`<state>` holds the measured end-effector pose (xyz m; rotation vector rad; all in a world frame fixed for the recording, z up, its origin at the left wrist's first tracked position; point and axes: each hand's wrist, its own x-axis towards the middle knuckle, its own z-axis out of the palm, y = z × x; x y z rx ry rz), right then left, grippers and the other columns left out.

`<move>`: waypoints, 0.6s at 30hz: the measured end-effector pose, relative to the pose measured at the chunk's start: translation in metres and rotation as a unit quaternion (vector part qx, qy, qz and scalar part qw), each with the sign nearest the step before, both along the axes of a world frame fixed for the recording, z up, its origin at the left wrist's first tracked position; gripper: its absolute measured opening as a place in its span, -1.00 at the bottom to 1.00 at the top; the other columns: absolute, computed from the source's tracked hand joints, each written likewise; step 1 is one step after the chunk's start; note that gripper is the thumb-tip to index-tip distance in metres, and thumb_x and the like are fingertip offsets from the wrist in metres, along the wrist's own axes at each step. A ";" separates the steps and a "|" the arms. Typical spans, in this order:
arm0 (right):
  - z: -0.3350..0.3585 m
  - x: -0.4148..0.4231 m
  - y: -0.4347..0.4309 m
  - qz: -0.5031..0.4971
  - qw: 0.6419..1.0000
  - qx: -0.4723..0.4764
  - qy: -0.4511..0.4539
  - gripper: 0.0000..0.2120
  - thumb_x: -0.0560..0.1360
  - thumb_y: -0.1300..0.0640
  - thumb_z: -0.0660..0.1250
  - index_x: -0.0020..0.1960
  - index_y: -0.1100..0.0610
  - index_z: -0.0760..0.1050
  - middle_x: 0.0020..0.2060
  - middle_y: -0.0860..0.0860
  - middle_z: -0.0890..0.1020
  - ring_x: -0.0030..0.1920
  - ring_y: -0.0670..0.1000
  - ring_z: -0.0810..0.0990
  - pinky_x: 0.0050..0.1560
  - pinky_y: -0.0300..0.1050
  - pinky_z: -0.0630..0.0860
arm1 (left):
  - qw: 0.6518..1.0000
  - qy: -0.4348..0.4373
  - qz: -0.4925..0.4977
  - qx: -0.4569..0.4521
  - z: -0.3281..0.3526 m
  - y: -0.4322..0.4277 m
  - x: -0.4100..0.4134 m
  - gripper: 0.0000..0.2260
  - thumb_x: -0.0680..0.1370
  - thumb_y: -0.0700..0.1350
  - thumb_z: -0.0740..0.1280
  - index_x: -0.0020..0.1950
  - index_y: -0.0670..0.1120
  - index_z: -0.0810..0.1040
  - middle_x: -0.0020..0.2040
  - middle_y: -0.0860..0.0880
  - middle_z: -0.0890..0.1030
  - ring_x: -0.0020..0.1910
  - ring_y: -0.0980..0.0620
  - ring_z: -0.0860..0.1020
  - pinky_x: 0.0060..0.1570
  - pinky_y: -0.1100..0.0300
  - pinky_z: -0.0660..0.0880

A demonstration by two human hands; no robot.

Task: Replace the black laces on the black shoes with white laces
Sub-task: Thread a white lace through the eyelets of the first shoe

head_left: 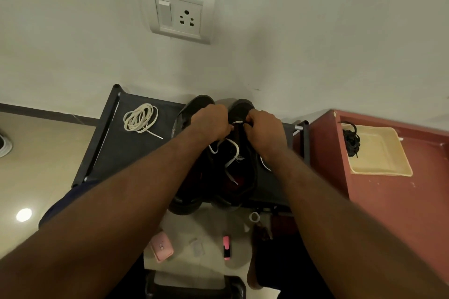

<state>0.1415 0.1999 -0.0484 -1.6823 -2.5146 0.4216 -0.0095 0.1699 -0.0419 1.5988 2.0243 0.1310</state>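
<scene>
Black shoes point(198, 104) on dark rack point(116, 148) by wall. Left hand point(213, 124), right hand point(264, 131): fingers curled, each pinching white lace point(237, 150) over one shoe. Spare lace point(139, 118) coiled on rack; black laces point(351, 139) in tray point(379, 153)

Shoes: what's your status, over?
Left grip, right grip pinching white lace at black shoe. Spare white lace coiled on rack. Black laces in tray. Nothing blocking.
</scene>
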 end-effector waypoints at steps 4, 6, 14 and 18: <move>-0.002 -0.001 -0.003 -0.013 1.000 0.001 0.006 -0.88 0.60 0.12 0.25 -0.02 0.17 0.48 -0.10 0.11 0.58 -0.10 0.12 0.55 -0.12 0.01 0.44 | 0.999 -0.035 0.001 -0.026 0.003 0.003 0.000 -0.73 0.50 0.03 0.41 -0.18 -0.14 0.48 -0.14 -0.16 0.60 -0.16 -0.13 0.58 -0.10 0.03 0.56; -0.002 -0.001 -0.002 -0.015 1.000 -0.002 0.006 -0.88 0.59 0.12 0.26 -0.02 0.18 0.48 -0.09 0.12 0.59 -0.09 0.14 0.56 -0.07 0.05 0.48 | 0.997 -0.060 0.003 -0.041 0.007 0.003 -0.003 -0.76 0.50 0.00 0.42 -0.16 -0.16 0.52 -0.20 -0.12 0.57 -0.20 -0.10 0.56 -0.16 0.07 0.53; -0.004 -0.001 -0.006 -0.020 1.000 0.003 -0.006 -0.89 0.61 0.08 0.24 -0.04 0.11 0.46 -0.12 0.06 0.54 -0.09 0.09 0.52 -0.18 -0.04 0.41 | 0.981 0.141 -0.117 0.070 0.031 -0.022 0.000 -0.87 0.55 -0.10 0.30 -0.04 -0.14 0.57 -0.14 -0.09 0.56 -0.15 -0.10 0.56 -0.21 0.09 0.45; -0.007 -0.005 -0.008 -0.038 0.999 0.002 -0.018 -0.86 0.62 0.09 0.22 0.04 0.13 0.49 -0.01 0.10 0.56 0.03 0.13 0.51 -0.05 0.04 0.49 | 0.975 0.167 -0.127 0.074 0.025 -0.031 0.002 -0.83 0.57 -0.12 0.27 0.09 -0.13 0.58 -0.03 -0.12 0.60 -0.07 -0.13 0.58 -0.21 0.08 0.40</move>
